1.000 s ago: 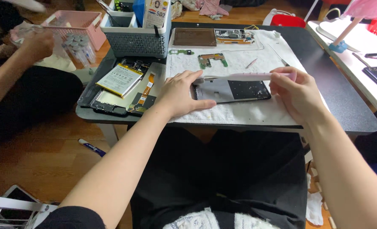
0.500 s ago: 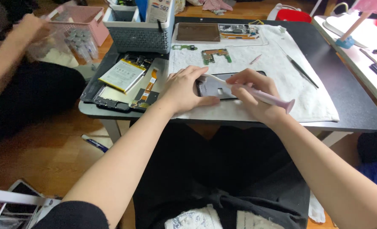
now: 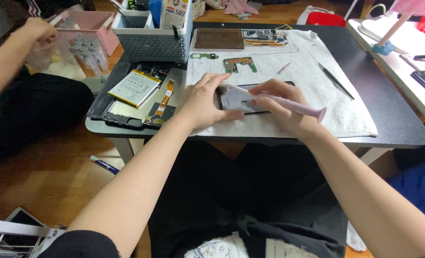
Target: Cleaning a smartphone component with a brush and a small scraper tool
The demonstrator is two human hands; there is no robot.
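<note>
Left hand [image 3: 207,101] flat, fingers spread, pins phone frame [image 3: 238,99] (on white towel [image 3: 289,76]); right hand [image 3: 281,106] grips pink tool [image 3: 296,106].

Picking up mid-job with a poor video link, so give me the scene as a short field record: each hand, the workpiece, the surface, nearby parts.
left hand: pressed flat on the opened phone, steadying it
right hand: grips a pink screwdriver, tip at the phone
phone: lies on a white cloth, back removed
surface: black table
nearby parts: green circuit board, tweezers, battery on a dark tray
storage: grey basket at the table's far edge
other person: an arm at the left, by a pink basket
</note>
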